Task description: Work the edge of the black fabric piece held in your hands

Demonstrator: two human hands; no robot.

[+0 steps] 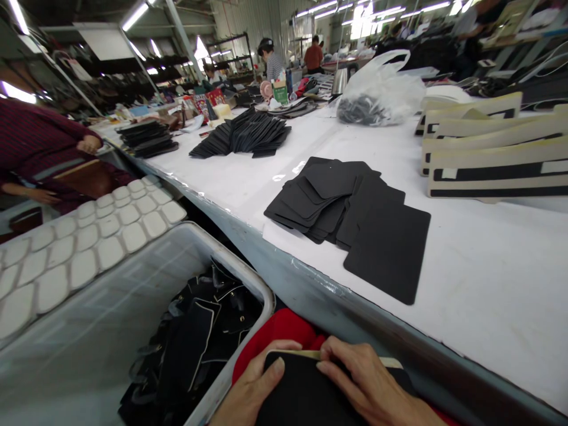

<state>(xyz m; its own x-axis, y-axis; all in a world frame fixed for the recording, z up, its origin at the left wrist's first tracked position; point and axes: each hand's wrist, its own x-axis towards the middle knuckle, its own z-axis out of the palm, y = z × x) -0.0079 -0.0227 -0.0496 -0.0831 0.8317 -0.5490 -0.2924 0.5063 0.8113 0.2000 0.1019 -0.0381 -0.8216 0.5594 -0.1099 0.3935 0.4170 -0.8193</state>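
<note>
Low at the front, over a red garment, I hold a black panel (295, 390) with a pale beige layer showing along its top edge. My left hand (257, 384) grips its left corner, thumb on the black face and fingers behind. My right hand (361, 378) pinches the top edge near the middle, thumb and bent fingers at the rim. The panel's lower part runs out of the picture. On the table beyond, black rounded-corner sheets (386, 248) lie in an overlapping, fanned pile.
A white bin (261, 284) holding black pieces with metal fittings (190, 337) stands at left. Beige panels with black strips (497, 171) stand at right. Farther back are a fanned black stack (244, 133) and a plastic bag (377, 89). A person in a dark patterned top (39, 142) is at left.
</note>
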